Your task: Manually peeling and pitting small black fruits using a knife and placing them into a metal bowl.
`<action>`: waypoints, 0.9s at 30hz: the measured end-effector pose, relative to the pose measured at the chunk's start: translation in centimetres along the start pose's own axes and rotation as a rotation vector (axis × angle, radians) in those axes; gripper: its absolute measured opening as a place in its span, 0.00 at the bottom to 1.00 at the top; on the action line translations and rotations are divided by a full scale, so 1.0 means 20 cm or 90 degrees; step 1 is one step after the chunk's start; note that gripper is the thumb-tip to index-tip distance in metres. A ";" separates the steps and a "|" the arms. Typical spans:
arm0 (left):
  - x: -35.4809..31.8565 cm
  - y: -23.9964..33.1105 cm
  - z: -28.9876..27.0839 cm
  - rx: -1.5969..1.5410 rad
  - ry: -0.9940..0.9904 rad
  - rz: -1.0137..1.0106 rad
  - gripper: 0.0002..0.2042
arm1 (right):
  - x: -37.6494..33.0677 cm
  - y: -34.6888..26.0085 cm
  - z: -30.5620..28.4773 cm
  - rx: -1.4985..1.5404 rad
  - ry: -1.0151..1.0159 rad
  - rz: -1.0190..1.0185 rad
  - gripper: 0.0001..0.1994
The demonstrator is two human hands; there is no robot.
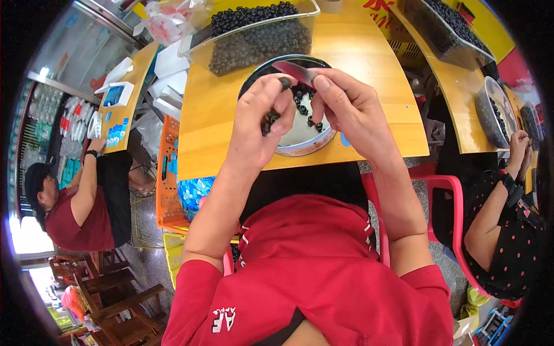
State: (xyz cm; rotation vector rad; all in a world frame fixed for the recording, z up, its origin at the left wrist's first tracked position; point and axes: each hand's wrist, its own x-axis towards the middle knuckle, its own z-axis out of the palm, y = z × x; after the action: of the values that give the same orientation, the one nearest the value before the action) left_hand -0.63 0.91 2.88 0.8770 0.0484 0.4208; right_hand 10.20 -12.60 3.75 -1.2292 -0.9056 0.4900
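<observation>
Pinched at the fingertips of my left hand (pixel 257 115) is a small dark round piece, perhaps a bead or fruit (pixel 284 83); more dark pieces (pixel 269 120) sit in its curled palm. My right hand (pixel 353 106) is closed around a small knife-like metal tool (pixel 294 71), its blade pointing left toward the held piece. Both hands are raised over a round basin (pixel 306 150) with a pale inside and a dark rim. Several loose black round pieces (pixel 300 105) lie in it. My hands hide part of the basin.
A clear plastic tub (pixel 199 55) heaped with black pieces stands behind the basin on the wooden table (pixel 369 52). An orange crate (pixel 167 196) is left of it. A person (pixel 86 207) works at the left, another (pixel 502 225) at the right, beside a red chair (pixel 456 184).
</observation>
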 end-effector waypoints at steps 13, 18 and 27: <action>0.25 0.03 -0.15 0.938 -0.173 -0.106 0.10 | 0.03 -0.02 -0.10 0.040 0.061 0.053 0.15; 0.25 -0.04 -0.14 1.281 -0.335 0.005 0.10 | 0.03 0.00 -0.10 0.034 0.072 0.027 0.16; 0.18 0.04 -0.02 0.709 -0.100 0.132 0.11 | 0.06 0.03 -0.09 0.068 0.131 0.078 0.17</action>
State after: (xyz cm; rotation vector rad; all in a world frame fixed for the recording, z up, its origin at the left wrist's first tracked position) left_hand 2.38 2.92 3.71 2.0226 0.0461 0.5144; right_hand 12.51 -12.56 3.40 -1.2177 -0.6256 0.4930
